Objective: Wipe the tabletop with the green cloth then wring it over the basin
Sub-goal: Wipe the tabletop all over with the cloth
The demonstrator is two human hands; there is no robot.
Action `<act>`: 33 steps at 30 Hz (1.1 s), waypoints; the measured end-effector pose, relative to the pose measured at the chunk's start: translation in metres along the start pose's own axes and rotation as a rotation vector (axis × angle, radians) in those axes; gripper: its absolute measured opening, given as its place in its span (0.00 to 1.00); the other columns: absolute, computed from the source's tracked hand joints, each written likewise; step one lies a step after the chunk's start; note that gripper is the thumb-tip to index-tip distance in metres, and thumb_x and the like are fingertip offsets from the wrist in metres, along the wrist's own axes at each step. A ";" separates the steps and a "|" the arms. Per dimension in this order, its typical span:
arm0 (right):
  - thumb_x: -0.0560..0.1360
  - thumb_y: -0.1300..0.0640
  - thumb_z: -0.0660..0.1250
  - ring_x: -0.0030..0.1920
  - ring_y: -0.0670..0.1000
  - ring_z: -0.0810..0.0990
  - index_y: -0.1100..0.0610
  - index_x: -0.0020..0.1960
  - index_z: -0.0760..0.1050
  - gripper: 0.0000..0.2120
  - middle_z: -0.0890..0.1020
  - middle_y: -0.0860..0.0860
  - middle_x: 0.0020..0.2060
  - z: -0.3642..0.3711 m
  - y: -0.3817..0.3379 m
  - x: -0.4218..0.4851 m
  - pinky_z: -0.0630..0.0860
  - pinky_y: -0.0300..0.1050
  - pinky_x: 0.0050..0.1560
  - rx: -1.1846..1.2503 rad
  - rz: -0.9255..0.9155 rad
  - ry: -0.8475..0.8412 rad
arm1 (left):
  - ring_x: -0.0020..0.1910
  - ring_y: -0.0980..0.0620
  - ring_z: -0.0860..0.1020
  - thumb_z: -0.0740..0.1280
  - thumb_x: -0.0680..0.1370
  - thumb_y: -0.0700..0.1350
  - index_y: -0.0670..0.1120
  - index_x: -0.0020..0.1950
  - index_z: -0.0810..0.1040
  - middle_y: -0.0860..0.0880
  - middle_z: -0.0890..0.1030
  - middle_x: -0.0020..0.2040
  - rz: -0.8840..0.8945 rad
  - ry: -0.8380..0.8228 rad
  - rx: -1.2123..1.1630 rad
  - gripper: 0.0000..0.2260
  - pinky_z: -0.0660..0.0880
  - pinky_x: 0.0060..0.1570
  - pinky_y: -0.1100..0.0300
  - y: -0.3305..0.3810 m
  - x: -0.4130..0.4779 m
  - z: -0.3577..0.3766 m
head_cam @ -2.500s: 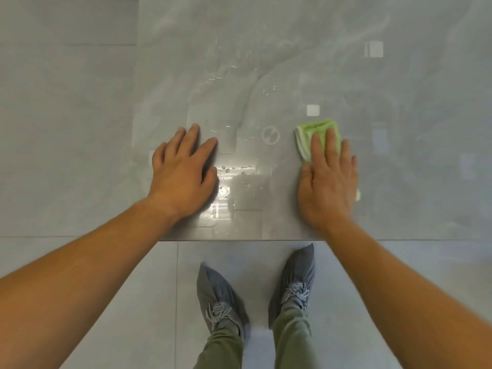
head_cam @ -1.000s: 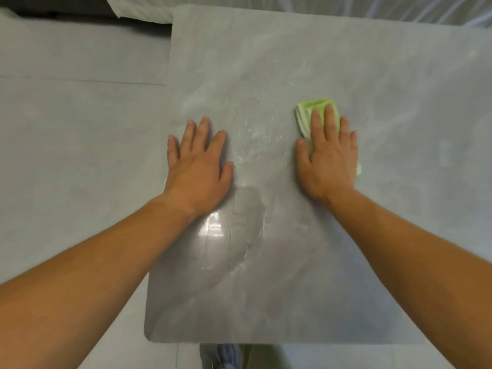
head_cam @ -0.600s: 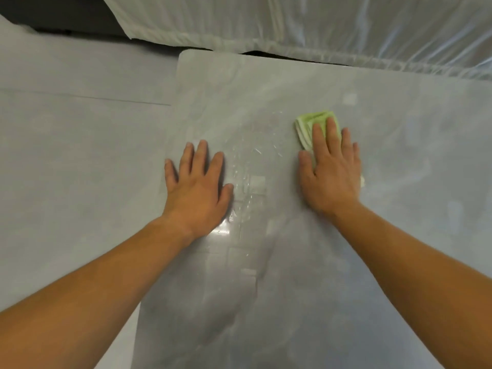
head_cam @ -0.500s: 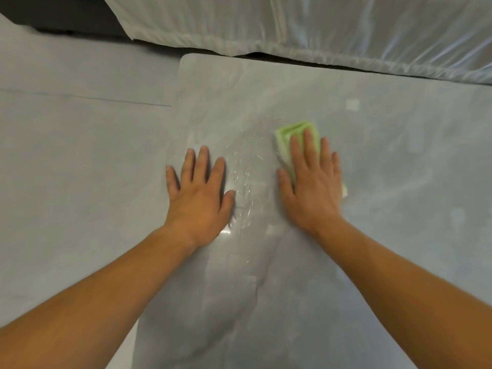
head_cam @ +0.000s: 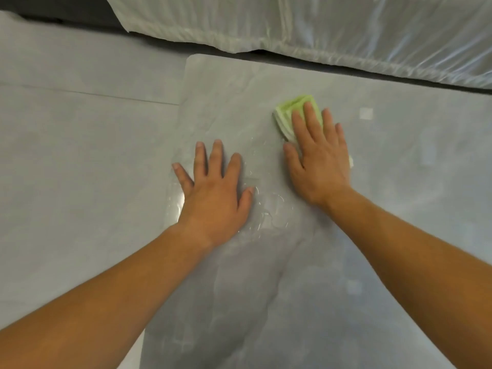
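Green cloth [head_cam: 295,117] pinned flat under the right hand [head_cam: 318,161] on a grey stone surface [head_cam: 399,209].

Fingers of both hands lie spread; the left hand [head_cam: 214,191] presses bare beside wet streaks [head_cam: 269,209], close to the left edge. Folded, the cloth runs lengthwise toward the far edge, near plastic sheeting [head_cam: 319,30]; open room lies rightward.

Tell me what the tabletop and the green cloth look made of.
Tabletop: grey marble-look stone or ceramic, polished; it shows veining, glare and beaded water. Green cloth: soft folded textile, probably microfibre, with layered edges, pressed flat under the right hand.
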State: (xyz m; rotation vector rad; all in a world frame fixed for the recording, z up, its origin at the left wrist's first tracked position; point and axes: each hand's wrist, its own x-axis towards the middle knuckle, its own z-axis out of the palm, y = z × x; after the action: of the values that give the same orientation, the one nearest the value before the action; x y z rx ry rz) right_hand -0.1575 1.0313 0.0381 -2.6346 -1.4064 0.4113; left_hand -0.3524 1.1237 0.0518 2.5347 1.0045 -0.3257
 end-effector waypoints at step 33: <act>0.83 0.47 0.46 0.80 0.61 0.50 0.47 0.81 0.54 0.26 0.54 0.48 0.81 0.000 -0.093 0.119 0.46 0.60 0.79 -0.097 -0.498 -0.072 | 0.80 0.42 0.41 0.48 0.81 0.62 0.51 0.81 0.50 0.44 0.45 0.82 0.053 0.126 0.116 0.31 0.39 0.73 0.33 -0.011 -0.010 0.020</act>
State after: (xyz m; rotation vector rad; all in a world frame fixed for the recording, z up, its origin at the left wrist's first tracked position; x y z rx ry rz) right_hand -0.1682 1.1820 0.0384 -2.2328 -2.0695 0.3828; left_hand -0.3684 1.1162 0.0347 2.7108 0.9885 -0.2174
